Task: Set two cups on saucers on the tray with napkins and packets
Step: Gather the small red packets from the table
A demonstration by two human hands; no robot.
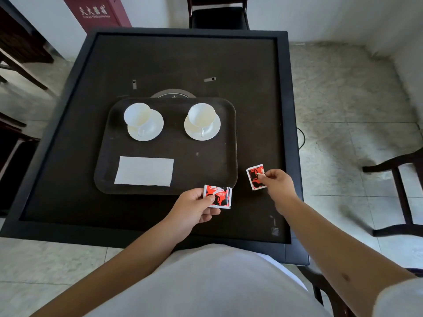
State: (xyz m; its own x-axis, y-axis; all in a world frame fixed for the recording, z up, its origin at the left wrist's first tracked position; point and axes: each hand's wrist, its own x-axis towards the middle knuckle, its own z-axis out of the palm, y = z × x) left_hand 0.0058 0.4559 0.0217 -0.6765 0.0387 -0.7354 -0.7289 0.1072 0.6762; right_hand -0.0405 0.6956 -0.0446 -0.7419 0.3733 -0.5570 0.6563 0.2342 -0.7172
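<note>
A dark tray (206, 161) lies on the black table. At its back stand two white cups, the left cup (136, 115) on a white saucer (151, 132) and the right cup (201, 116) on a second saucer (210, 131). A white napkin (144, 171) lies flat at the tray's front left. My left hand (194, 208) pinches a red, black and white packet (218, 196) over the tray's front edge. My right hand (278, 183) holds a second such packet (254, 177) just off the tray's right side, above the table.
The square black table (256, 76) has a raised rim and a round centre plate (173, 94) behind the tray. Dark wooden chairs stand at the far side (218, 12), to the right (402, 191) and left (13, 65). A red box (96, 11) stands at back left.
</note>
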